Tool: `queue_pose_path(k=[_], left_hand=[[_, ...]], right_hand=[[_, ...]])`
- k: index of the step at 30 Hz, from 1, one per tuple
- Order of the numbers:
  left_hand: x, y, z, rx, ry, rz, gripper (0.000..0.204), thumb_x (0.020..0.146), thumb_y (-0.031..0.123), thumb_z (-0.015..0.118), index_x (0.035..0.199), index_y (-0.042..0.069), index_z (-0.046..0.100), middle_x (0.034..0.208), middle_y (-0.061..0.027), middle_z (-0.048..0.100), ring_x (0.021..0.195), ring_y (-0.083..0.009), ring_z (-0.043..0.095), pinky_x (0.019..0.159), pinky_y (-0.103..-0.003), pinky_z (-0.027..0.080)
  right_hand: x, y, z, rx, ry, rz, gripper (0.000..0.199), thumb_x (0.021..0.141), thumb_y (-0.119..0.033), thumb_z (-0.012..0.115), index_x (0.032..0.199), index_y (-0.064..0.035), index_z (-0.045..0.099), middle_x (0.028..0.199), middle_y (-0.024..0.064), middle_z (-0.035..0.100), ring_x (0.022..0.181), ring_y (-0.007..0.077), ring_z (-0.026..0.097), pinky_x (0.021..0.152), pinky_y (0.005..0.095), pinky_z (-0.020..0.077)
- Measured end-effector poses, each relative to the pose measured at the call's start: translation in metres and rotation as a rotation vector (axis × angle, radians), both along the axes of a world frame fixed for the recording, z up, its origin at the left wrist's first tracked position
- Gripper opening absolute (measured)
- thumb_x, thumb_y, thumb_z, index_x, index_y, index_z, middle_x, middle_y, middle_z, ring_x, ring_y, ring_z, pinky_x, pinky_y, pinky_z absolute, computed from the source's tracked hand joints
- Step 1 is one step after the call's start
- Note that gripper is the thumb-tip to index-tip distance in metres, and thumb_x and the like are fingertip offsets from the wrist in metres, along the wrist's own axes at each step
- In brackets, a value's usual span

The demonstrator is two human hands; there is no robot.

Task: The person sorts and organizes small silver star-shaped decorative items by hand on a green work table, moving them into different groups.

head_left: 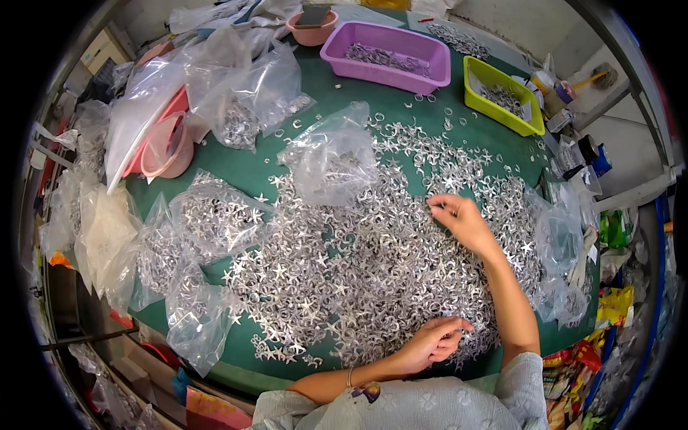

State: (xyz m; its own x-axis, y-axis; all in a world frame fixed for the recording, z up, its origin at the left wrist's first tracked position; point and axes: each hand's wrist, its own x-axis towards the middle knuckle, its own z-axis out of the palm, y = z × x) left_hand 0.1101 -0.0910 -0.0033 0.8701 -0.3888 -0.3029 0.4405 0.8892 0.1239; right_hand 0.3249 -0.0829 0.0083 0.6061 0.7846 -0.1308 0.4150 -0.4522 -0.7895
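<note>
A broad heap of small silver metal pieces [344, 265], stars, rings and crescents, covers the middle of a green table [244, 168]. My right hand [459, 218] reaches out over the far side of the heap, fingertips pinched on small pieces at about the heap's upper middle. My left hand [433, 342] rests curled at the near edge of the heap, its fingers closed around several of the silver pieces. A thin bracelet shows on my left wrist.
Clear plastic bags of silver pieces [215, 218] lie at the left, centre [333, 154] and right edge [559, 236]. A purple basket [387, 54] and a yellow-green tray [502, 97] hold more pieces at the back. Pink bowls [168, 147] stand at back left.
</note>
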Motion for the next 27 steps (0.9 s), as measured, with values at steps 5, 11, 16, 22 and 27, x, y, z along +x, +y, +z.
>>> queue_pose_path(k=[5, 11, 16, 22, 27], left_hand=[[0.001, 0.002, -0.002, -0.008, -0.004, 0.002, 0.026, 0.094, 0.023, 0.039, 0.102, 0.002, 0.052, 0.056, 0.0071, 0.026, 0.042, -0.0015, 0.02, 0.036, -0.018, 0.015], [0.002, 0.002, -0.002, 0.008, 0.014, -0.008, 0.025, 0.094, 0.022, 0.038, 0.101, 0.003, 0.053, 0.056, 0.0068, 0.027, 0.042, -0.0015, 0.022, 0.036, -0.018, 0.016], [0.002, 0.002, -0.001, 0.033, 0.016, -0.01, 0.025, 0.094, 0.022, 0.038, 0.1, 0.003, 0.053, 0.056, 0.0064, 0.028, 0.042, -0.0022, 0.022, 0.037, -0.018, 0.016], [0.002, 0.004, 0.004, 0.056, 0.052, -0.025, 0.026, 0.095, 0.024, 0.036, 0.1, 0.003, 0.052, 0.055, 0.0063, 0.026, 0.042, -0.0026, 0.021, 0.037, -0.018, 0.017], [0.004, 0.002, 0.007, 0.086, 0.064, -0.024, 0.026, 0.095, 0.023, 0.036, 0.101, 0.003, 0.051, 0.055, 0.006, 0.027, 0.042, -0.0026, 0.022, 0.037, -0.018, 0.017]], right_hand=[[0.015, -0.003, 0.015, 0.094, 0.222, -0.066, 0.02, 0.086, -0.013, 0.053, 0.1, -0.0007, 0.062, 0.074, 0.0008, 0.06, 0.058, 0.0059, 0.048, 0.051, 0.0214, 0.0391], [0.019, -0.066, 0.032, 1.157, 1.708, -0.342, 0.022, 0.092, -0.017, 0.043, 0.099, 0.0025, 0.052, 0.063, -0.0006, 0.033, 0.05, 0.0069, 0.03, 0.041, 0.0206, 0.0246], [-0.011, -0.109, 0.041, 1.573, 1.829, -0.818, 0.022, 0.09, -0.009, 0.041, 0.105, 0.0066, 0.047, 0.077, 0.0059, 0.04, 0.065, 0.0126, 0.041, 0.056, 0.0234, 0.0381], [-0.037, -0.162, 0.039, 1.696, 1.803, -0.618, 0.029, 0.088, -0.006, 0.038, 0.114, 0.0059, 0.044, 0.083, 0.0063, 0.047, 0.071, 0.0127, 0.047, 0.055, 0.0225, 0.0434], [-0.05, -0.185, 0.022, 1.605, 1.926, -0.633, 0.026, 0.089, -0.009, 0.038, 0.108, 0.0053, 0.049, 0.078, 0.0023, 0.044, 0.062, 0.0087, 0.04, 0.047, 0.0211, 0.0379]])
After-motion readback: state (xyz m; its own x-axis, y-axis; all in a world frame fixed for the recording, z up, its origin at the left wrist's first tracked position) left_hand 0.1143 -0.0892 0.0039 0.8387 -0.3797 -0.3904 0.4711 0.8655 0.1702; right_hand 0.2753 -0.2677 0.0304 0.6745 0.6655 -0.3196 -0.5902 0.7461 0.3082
